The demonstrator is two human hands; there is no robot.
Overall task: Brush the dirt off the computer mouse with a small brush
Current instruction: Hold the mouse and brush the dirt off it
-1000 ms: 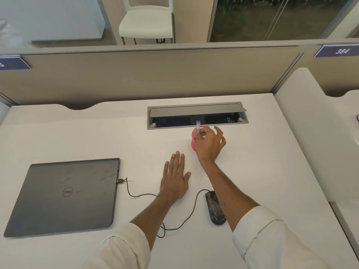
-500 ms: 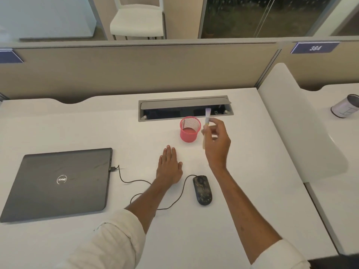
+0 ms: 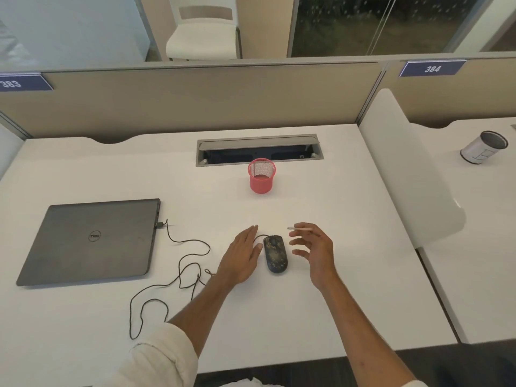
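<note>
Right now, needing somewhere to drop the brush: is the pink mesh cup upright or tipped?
Upright: the pink mesh cup stands on its base, open rim facing up.

Left hand (image 3: 242, 256) flat, fingers straight and together, pointing forward, palm turned toward the right. Right hand (image 3: 314, 248) opposite, fingers spread, loosely bent, pointing left; thumb and top finger pinch a brush (image 3: 301, 227). Left forearm (image 3: 195, 308) and right forearm (image 3: 354, 317) bare, converging forward.
</note>
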